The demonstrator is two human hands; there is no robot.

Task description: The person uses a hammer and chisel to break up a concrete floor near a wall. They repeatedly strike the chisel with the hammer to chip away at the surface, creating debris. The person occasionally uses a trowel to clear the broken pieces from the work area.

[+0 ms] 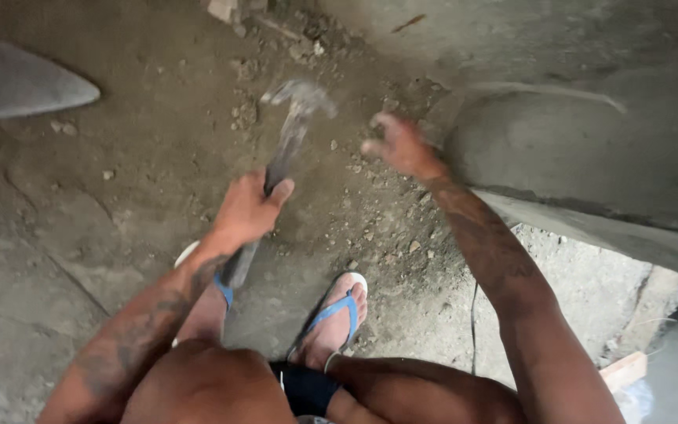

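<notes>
My left hand (246, 210) grips the handle of a hammer (290, 133). Its metal head is blurred and raised over the dirt ground, pointing away from me. My right hand (399, 147) is stretched forward next to a curved grey concrete edge (512, 149), fingers loosely bent. Whether it holds something small I cannot tell, since it is blurred. I am crouched, with both knees at the bottom of the view and my feet in blue-strapped sandals (337, 312) on the ground.
Loose stones and rubble (370, 228) lie scattered on the cracked earth floor. A grey pointed trowel blade (17, 82) rests at the upper left. A piece of wood (625, 369) sits at the lower right, beside a thin dark cable (473, 330).
</notes>
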